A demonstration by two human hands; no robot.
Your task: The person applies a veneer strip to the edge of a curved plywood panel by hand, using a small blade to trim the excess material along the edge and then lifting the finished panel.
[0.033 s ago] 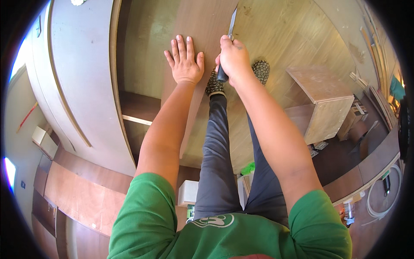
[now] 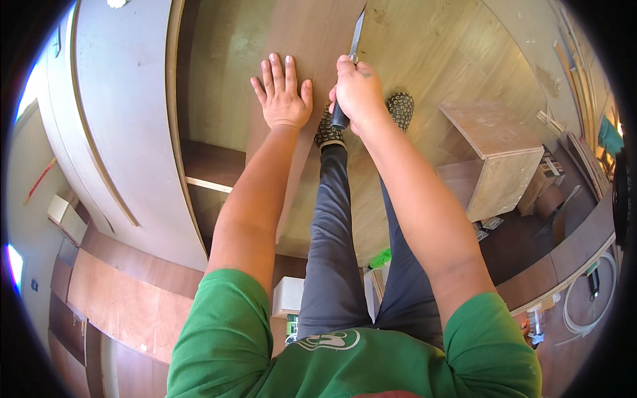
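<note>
My left hand (image 2: 285,96) lies flat on a long wood-grain board (image 2: 312,43), its fingers spread. The board runs away from me and stands near my left leg. Just to the right, my right hand (image 2: 359,94) is closed around a black-handled bladed hand tool (image 2: 356,40). Its narrow metal blade points forward, near the board's right edge; I cannot tell whether it touches. The butt of the dark handle sticks out below my fist.
My patterned shoes (image 2: 401,110) stand on the wood-look floor (image 2: 438,53). Left is a large pale panel (image 2: 126,86) beside an open cabinet frame (image 2: 212,162). A small wooden box (image 2: 507,176) sits at right, near a coiled white cable (image 2: 570,322). Wood strips lean at far right.
</note>
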